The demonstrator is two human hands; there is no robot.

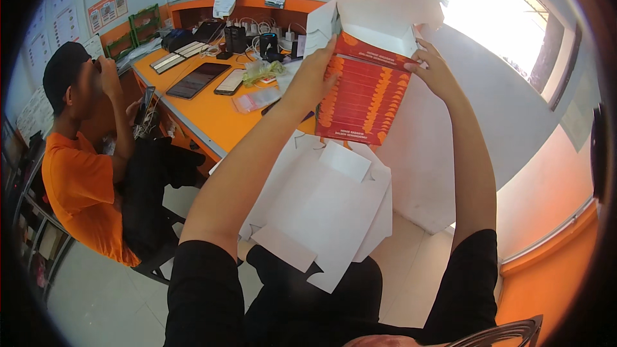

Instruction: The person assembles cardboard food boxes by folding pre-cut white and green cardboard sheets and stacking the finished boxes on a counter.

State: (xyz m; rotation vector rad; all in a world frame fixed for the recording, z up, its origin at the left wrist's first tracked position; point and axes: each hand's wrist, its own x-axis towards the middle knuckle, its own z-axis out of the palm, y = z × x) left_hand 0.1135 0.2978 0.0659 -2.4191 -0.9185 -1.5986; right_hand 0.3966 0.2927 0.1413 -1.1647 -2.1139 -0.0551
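Note:
Ahead of me, a red cardboard box (369, 51) with orange print and a white inside stands with its white lid panel (385, 0) raised. Beneath it is a red stack (363, 99) with closely spaced horizontal edges, apparently more boxes nested together. My left hand (323, 69) is at the box's left side, with its fingers against the red cardboard. At the right corner my right hand (429, 67) pinches the box edge between thumb and fingers. Flat white cardboard blanks (315, 193) with cut tabs lie across my lap.
An orange desk (154, 83) at the left carries a tablet (197, 81), a phone (229, 81), plastic bags (257, 98) and chargers with cables (263, 42). A seated person in an orange shirt (80, 180) holds a phone. A wall and bright window are at the right.

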